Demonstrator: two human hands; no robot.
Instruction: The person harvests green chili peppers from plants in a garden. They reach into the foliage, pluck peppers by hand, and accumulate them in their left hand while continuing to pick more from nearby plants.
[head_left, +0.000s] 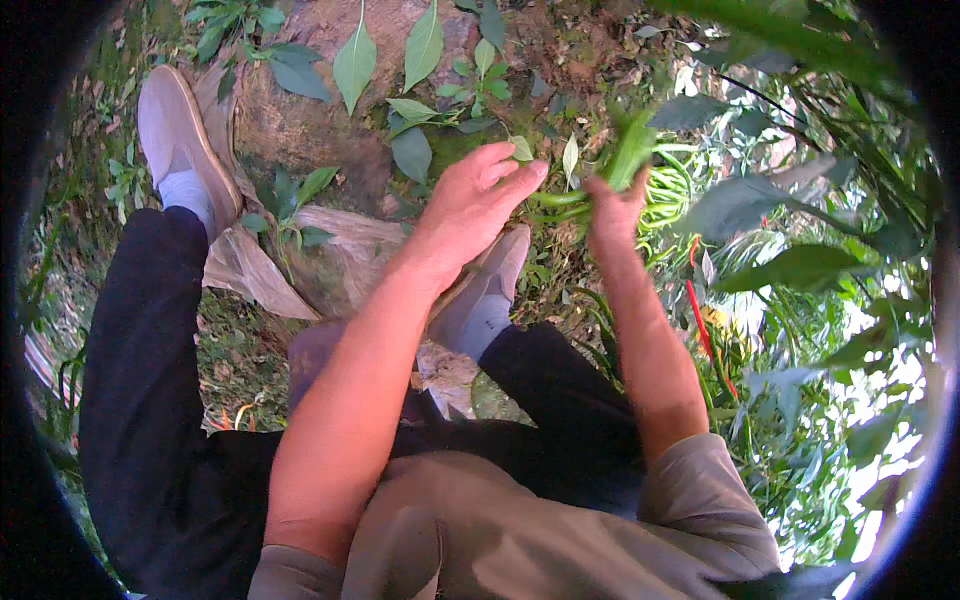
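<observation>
My right hand (616, 214) grips a bunch of long green chili peppers (630, 154); the bunch is blurred at its upper end. Thin curved ends stick out of that fist toward the left. Just left of them is my left hand (480, 199), with fingers apart and nothing seen in it. A small pale leaf (522, 148) shows beside its fingertips; whether they touch I cannot tell. Behind my right hand lies a heap of long green chilies (666, 191), partly covered by the hand and by leaves.
Leafy pepper plants (795, 262) crowd the right side, with red chilies (699, 319) hanging among them. Small seedlings (285, 206) grow from the mossy soil (300, 135). Torn plastic film (255, 274) lies between my left shoe (180, 135) and right shoe (491, 274).
</observation>
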